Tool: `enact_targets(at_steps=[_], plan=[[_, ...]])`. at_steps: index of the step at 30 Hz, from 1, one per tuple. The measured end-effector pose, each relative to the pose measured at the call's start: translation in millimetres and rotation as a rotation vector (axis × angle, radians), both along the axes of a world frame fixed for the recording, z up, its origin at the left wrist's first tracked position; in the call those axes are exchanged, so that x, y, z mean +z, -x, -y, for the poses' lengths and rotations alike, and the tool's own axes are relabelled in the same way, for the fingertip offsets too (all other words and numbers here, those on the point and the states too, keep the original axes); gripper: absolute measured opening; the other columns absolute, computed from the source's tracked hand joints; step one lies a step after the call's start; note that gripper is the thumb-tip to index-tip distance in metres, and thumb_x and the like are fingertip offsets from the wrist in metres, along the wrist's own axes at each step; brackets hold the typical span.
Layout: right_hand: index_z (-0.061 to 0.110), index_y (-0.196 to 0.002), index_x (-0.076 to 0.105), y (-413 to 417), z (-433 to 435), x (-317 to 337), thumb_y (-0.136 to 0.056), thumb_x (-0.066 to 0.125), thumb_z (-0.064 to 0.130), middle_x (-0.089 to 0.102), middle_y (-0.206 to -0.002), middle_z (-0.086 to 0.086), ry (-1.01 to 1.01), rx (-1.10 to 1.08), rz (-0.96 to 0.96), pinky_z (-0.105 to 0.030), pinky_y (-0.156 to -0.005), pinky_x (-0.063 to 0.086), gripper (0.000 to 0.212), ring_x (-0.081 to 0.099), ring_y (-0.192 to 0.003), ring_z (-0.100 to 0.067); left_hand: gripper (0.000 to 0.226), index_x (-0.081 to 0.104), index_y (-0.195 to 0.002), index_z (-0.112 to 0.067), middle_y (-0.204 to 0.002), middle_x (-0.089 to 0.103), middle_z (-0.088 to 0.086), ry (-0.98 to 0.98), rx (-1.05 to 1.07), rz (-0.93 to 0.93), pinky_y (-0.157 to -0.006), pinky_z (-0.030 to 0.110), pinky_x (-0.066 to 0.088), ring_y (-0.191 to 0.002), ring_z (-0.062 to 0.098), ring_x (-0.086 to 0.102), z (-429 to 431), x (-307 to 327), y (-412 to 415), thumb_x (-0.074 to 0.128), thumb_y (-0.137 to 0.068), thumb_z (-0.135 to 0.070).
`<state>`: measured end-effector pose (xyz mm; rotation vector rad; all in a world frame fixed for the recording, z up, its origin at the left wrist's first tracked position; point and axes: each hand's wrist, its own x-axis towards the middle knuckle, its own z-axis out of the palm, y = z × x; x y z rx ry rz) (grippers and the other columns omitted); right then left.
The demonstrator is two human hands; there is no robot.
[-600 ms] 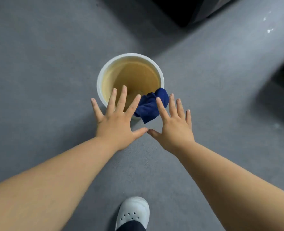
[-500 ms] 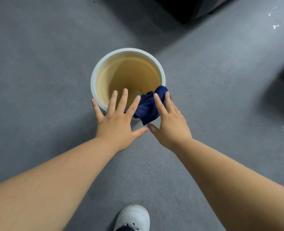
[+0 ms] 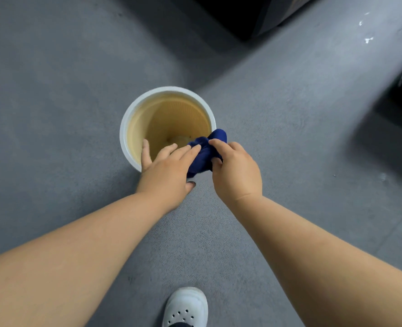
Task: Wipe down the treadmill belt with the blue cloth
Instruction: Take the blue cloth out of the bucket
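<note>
1. A white perforated shoe (image 3: 186, 308) stands at the bottom edge on a grey, finely textured floor (image 3: 54, 128), between two bare forearms.
2. The left hand (image 3: 167, 175) is spread loose, its fingers straight over the near rim of the bucket, and one fingertip lies on the cloth.
3. The right hand (image 3: 235, 171) pinches the blue cloth (image 3: 203, 154) between curled fingers and thumb.
4. The cloth is dark blue, bunched and creased, and hangs over the bucket's near right rim.
5. The white round bucket (image 3: 129, 123) sits on the floor and holds a tan ribbed liner (image 3: 171, 114); a pale patch at its bottom is too blurred to tell.
6. Farther off, white flecks (image 3: 368, 40) dot the floor, and black shapes (image 3: 242, 15) fill the top and right edges.
</note>
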<state>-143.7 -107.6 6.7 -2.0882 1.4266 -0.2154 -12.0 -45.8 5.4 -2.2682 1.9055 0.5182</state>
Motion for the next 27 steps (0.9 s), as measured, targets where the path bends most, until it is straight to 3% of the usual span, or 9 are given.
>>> enact_targets(at_steps=[1, 3, 6, 9, 12, 14, 18, 22, 27], plan=[[0.027, -0.126, 0.054, 2.1, 2.6, 17.8, -0.095, 0.042, 0.019, 0.056, -0.103, -0.004, -0.018, -0.027, 0.054, -0.035, -0.072, 0.045, 0.034, 0.053, -0.090, -0.026, 0.079, 0.017, -0.147, -0.038, -0.148, 0.035, -0.014, -0.007, 0.048, -0.127, -0.115, 0.053, 0.013, -0.137, 0.016, 0.030, 5.7, 16.1, 2.8, 0.063, -0.084, -0.040], [0.025, -0.113, 0.061, 6.5, 9.9, 57.1, -0.092, 0.043, 0.016, 0.060, -0.099, -0.002, -0.165, -0.108, 0.184, -0.035, -0.073, 0.047, 0.029, 0.055, -0.088, -0.022, 0.065, 0.038, -0.137, -0.041, -0.125, 0.057, -0.011, -0.039, 0.240, -0.508, -0.094, 0.039, 0.045, -0.111, 0.017, 0.053, 16.9, 57.7, 7.8, 0.064, -0.080, -0.025], [0.019, -0.092, 0.067, 16.0, 27.9, 123.5, -0.086, 0.043, 0.016, 0.068, -0.083, -0.004, -0.476, -0.246, 0.339, -0.031, -0.068, 0.047, 0.024, 0.059, -0.078, -0.018, 0.021, 0.064, -0.100, -0.018, -0.078, 0.065, -0.004, -0.070, 0.467, -0.836, -0.063, 0.027, 0.044, -0.070, 0.016, 0.055, 39.6, 128.0, 12.6, 0.059, -0.082, -0.011], [0.006, -0.088, 0.062, 38.5, 53.5, 226.0, -0.092, 0.046, 0.029, 0.057, -0.072, -0.004, -0.567, -0.357, 0.407, -0.031, -0.066, 0.039, 0.028, 0.049, -0.070, -0.017, 0.012, 0.068, -0.094, -0.008, -0.086, 0.071, 0.006, -0.066, 0.505, -0.971, -0.072, 0.031, 0.049, -0.076, 0.020, 0.061, 70.2, 234.6, 10.9, 0.060, -0.088, -0.015], [0.013, -0.083, 0.066, 65.7, 70.7, 335.0, -0.091, 0.048, 0.044, 0.064, -0.073, -0.003, -0.628, -0.522, 0.528, -0.033, -0.076, 0.044, 0.037, 0.057, -0.074, -0.018, 0.018, 0.071, -0.098, -0.012, -0.098, 0.073, 0.011, -0.049, 0.416, -1.127, -0.082, 0.036, 0.052, -0.088, 0.021, 0.068, 97.6, 348.5, 19.6, 0.066, -0.087, -0.026], [0.018, -0.098, 0.070, 85.6, 79.6, 407.7, -0.088, 0.052, 0.053, 0.072, -0.088, 0.000, -0.766, -0.552, 0.776, -0.033, -0.084, 0.048, 0.040, 0.065, -0.087, -0.018, 0.017, 0.072, -0.098, -0.015, -0.094, 0.074, 0.005, -0.019, 0.353, -1.219, -0.078, 0.034, 0.052, -0.086, 0.020, 0.069, 114.8, 422.0, 36.6, 0.069, -0.086, -0.027], [0.023, -0.118, 0.063, 138.4, 80.2, 542.4, -0.075, 0.061, 0.056, 0.069, -0.116, 0.002, -0.779, -0.462, 1.052, -0.039, -0.099, 0.047, 0.054, 0.062, -0.111, -0.013, 0.015, 0.071, -0.099, -0.017, -0.093, 0.074, 0.003, 0.100, 0.286, -1.269, -0.078, 0.033, 0.053, -0.085, 0.017, 0.068, 138.6, 550.6, 93.4, 0.068, -0.086, -0.024], [0.020, -0.118, 0.061, 221.7, 69.5, 631.6, -0.088, 0.065, 0.022, 0.070, -0.109, 0.001, -0.574, -0.538, 1.024, -0.037, -0.087, 0.055, 0.031, 0.065, -0.098, -0.012, 0.018, 0.069, -0.096, -0.004, -0.082, 0.067, 0.012, 0.032, 0.152, -1.161, -0.069, 0.035, 0.044, -0.073, 0.022, 0.060, 165.7, 652.1, 170.5, 0.059, -0.083, -0.013], [0.011, -0.117, 0.061, 346.3, 75.7, 673.5, -0.095, 0.055, 0.024, 0.066, -0.117, -0.016, -0.421, -0.833, 1.181, -0.052, -0.083, 0.054, 0.026, 0.063, -0.107, -0.033, 0.037, 0.070, -0.091, -0.007, -0.088, 0.072, 0.019, 0.015, -0.103, -1.025, -0.076, 0.045, 0.054, -0.085, 0.033, 0.069, 202.9, 721.0, 300.5, 0.074, -0.069, -0.036]])
